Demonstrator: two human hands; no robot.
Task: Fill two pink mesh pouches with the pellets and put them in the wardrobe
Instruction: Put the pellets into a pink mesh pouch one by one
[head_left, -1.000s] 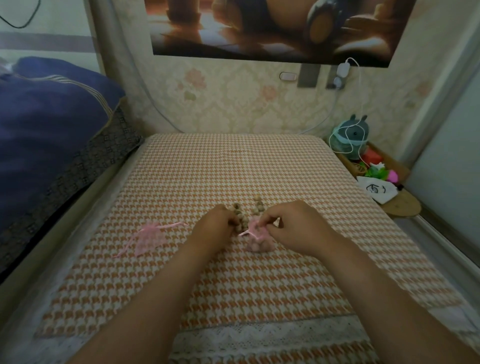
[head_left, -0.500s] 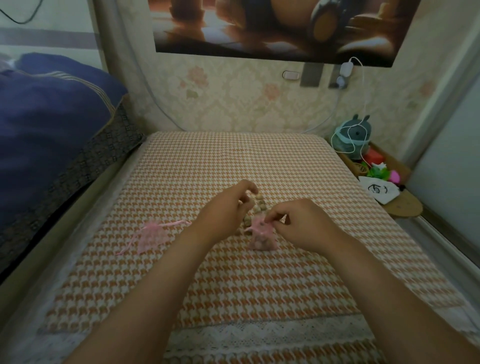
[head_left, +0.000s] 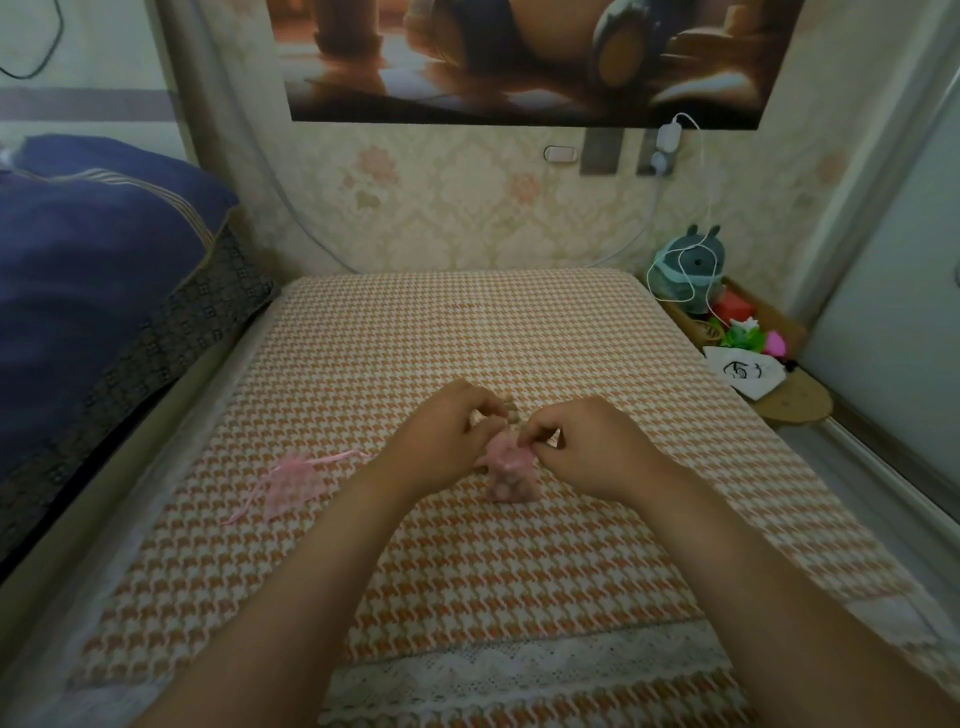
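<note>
A pink mesh pouch (head_left: 511, 480) stands on the checked bed cover, bulging with brown pellets. My right hand (head_left: 587, 447) pinches the right side of its gathered top. My left hand (head_left: 441, 439) is at the pouch's left, fingers curled above the mouth, and seems to hold pellets at its fingertips. A few loose pellets (head_left: 511, 410) show just behind my hands; the rest are hidden. A second pink mesh pouch (head_left: 292, 483) lies flat and limp to the left, its drawstring trailing out.
The orange-and-white checked cover (head_left: 467, 332) spreads across the bed. A blue quilt (head_left: 93, 249) is piled at the left. At the right, a low shelf holds a round grey toy (head_left: 688, 265) with a white cable, small toys and a white bag (head_left: 743, 371). A pale panel (head_left: 904, 291) stands at the far right.
My left hand reached back to the loose pellets, then came forward to the pouch's mouth with fingers curled. My right hand kept its pinch on the pouch top.
</note>
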